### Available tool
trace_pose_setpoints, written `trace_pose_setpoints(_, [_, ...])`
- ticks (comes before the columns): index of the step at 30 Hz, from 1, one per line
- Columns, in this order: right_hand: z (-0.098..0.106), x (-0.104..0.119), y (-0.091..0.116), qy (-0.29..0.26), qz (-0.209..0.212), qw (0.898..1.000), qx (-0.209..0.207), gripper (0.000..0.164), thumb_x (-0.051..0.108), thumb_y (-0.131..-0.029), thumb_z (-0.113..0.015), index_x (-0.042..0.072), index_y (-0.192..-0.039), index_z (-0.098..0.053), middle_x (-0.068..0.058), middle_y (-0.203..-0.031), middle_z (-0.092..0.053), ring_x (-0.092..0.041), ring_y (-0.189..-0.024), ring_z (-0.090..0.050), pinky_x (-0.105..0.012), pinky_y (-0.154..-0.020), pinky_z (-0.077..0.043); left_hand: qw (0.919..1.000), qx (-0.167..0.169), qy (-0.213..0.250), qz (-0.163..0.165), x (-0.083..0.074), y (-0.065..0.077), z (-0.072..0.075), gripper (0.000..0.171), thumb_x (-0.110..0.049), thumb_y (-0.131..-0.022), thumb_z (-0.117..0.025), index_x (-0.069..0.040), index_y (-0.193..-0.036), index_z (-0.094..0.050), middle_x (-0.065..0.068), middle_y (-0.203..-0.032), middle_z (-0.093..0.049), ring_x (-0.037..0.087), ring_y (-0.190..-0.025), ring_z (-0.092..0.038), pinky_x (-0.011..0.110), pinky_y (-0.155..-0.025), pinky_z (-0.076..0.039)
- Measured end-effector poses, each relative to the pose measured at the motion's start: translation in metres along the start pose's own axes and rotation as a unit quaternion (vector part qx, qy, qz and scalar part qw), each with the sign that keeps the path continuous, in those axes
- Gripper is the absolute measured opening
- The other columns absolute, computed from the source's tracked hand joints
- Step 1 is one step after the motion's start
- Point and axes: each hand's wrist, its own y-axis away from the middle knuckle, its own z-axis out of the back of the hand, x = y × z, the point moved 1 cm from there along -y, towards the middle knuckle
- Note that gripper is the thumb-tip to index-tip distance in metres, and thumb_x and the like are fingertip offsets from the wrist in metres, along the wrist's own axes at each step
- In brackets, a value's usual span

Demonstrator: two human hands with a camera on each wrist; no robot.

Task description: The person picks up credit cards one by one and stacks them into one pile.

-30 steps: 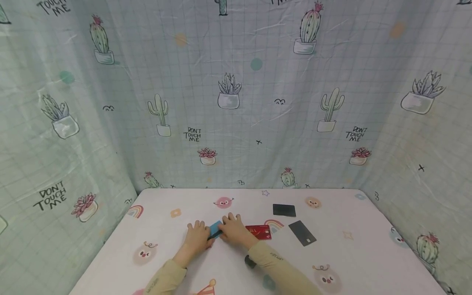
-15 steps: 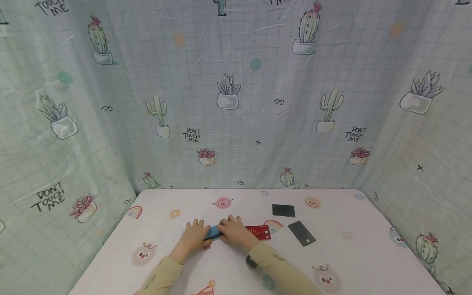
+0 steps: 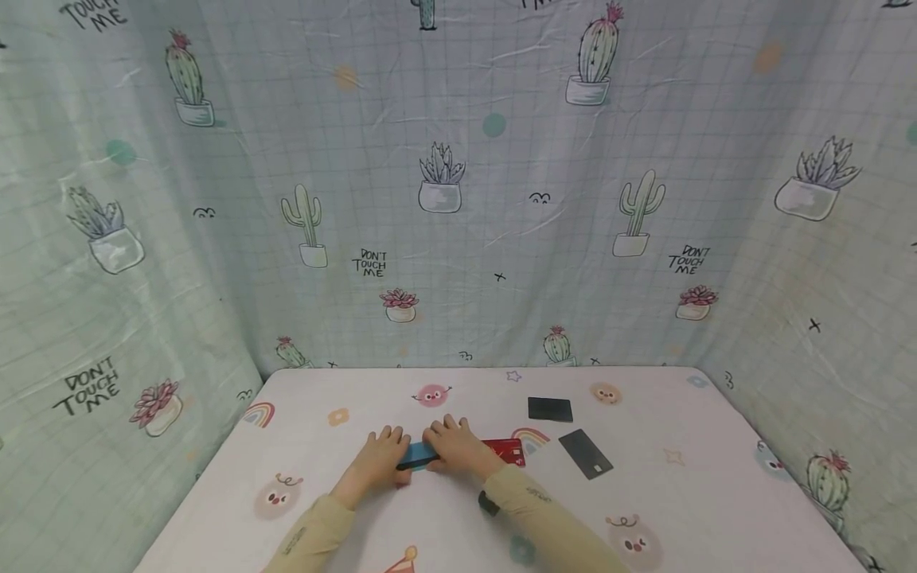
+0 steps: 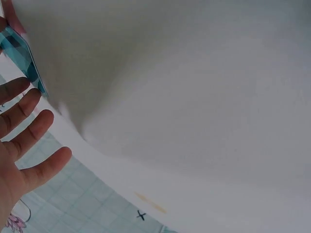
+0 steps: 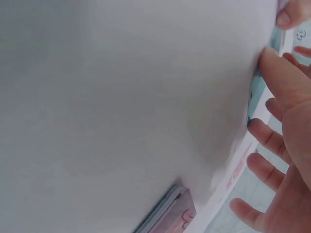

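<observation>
A blue card with a dark stripe [image 3: 418, 455] spans the gap between my two hands, close over the table. My left hand [image 3: 382, 456] pinches its left end, and my right hand [image 3: 458, 447] pinches the right end between thumb and fingers. In the left wrist view the card's patterned teal face [image 4: 22, 53] shows at the upper left, beside spread fingers [image 4: 36, 126]. Only a narrow strip of the card appears in the right wrist view, partly behind the right thumb [image 5: 284, 73].
Partly behind the right hand lies a red card [image 3: 507, 451]; from the right wrist, a small stack of cards [image 5: 170, 211] shows there. Two dark cards, one farther back [image 3: 550, 409] and one slanted [image 3: 586, 454], lie to the right. Printed curtains surround the table [image 3: 659, 509].
The blue card has turned from a steep slant to nearly level, and more of it shows. My left hand has shifted slightly with it; the right hand and the other cards stay put.
</observation>
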Motion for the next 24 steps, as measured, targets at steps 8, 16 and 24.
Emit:
trace_pose_setpoints(8, [0.001,-0.002,-0.008,-0.013,-0.023,0.999,0.035,0.048,0.051,-0.074,-0.063,0.021,-0.11,-0.049,0.004,-0.105,-0.051,-0.015,-0.097,-0.04,-0.049,-0.092,-0.038,0.9995,0.017,0.028,-0.001,0.003,-0.006,-0.001,0.056,-0.035,-0.064,-0.069,-0.004,-0.107,-0.053,0.006,-0.091,-0.047,0.02,-0.081,-0.039,0.042,-0.067,-0.039])
trace_pose_setpoints(16, [0.006,-0.001,-0.011,-0.026,-0.033,0.998,0.054,0.048,0.049,-0.072,-0.066,0.021,-0.107,-0.05,0.003,-0.105,-0.05,-0.016,-0.1,-0.039,-0.049,-0.094,-0.038,0.9985,0.029,0.046,0.003,0.005,-0.009,-0.002,0.057,-0.035,-0.062,-0.07,-0.006,-0.108,-0.052,0.005,-0.091,-0.045,0.019,-0.082,-0.039,0.042,-0.067,-0.039])
trace_pose_setpoints(24, [0.004,0.0,-0.011,-0.028,-0.035,0.998,0.047,0.049,0.05,-0.072,-0.066,0.02,-0.107,-0.049,0.0,-0.105,-0.048,-0.018,-0.101,-0.039,-0.05,-0.093,-0.038,0.9991,0.018,0.037,0.003,0.005,-0.007,-0.003,0.058,-0.036,-0.061,-0.071,-0.007,-0.108,-0.053,0.006,-0.093,-0.046,0.02,-0.083,-0.039,0.043,-0.068,-0.039])
